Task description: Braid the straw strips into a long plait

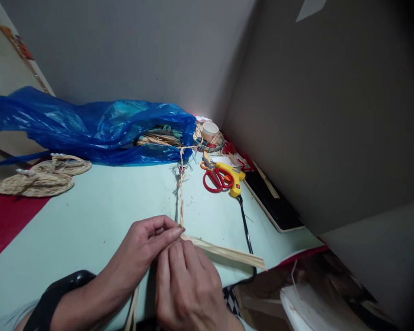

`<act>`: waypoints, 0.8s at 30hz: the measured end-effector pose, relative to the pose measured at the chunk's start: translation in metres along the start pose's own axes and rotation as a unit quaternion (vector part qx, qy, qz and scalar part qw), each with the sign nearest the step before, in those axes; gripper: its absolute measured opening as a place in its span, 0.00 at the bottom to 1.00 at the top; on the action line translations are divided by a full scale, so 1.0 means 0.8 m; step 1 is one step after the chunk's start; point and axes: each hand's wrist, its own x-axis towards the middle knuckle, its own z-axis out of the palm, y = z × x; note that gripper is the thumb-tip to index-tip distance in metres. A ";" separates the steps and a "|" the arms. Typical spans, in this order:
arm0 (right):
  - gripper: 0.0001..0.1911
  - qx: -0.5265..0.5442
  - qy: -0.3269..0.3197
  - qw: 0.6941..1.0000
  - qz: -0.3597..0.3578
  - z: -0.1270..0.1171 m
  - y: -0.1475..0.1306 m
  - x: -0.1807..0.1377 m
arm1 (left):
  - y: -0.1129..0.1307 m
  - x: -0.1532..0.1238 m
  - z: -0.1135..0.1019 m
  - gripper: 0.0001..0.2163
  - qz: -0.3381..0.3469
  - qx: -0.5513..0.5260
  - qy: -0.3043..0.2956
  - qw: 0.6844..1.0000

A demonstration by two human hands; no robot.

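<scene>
A thin braided cord of pale plant fibre (181,197) runs from the far side of the table toward me. My left hand (152,239) pinches its near end between thumb and fingers. Right beside it, my right hand (189,280) is closed, its fingertips bent down at the loose strands. One flat strip of fibre (227,251) sticks out to the right from the pinch. More fibre strips (133,308) hang down below my left wrist. What lies inside my right fingers is mostly hidden.
Behind the cord lies a blue plastic bag (89,128) with dry fibre inside. Woven soles (37,181) rest at left. Red-handled scissors (216,179) and a yellow glue gun (232,177) with a black cable lie right of the cord. Farther right is a black tablet-like slab (272,202). A cup (210,131) stands behind.
</scene>
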 end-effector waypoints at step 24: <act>0.16 0.508 -0.311 0.753 0.280 -0.022 0.081 0.031 | 0.002 -0.019 -0.008 0.10 0.020 0.015 -0.058 0.998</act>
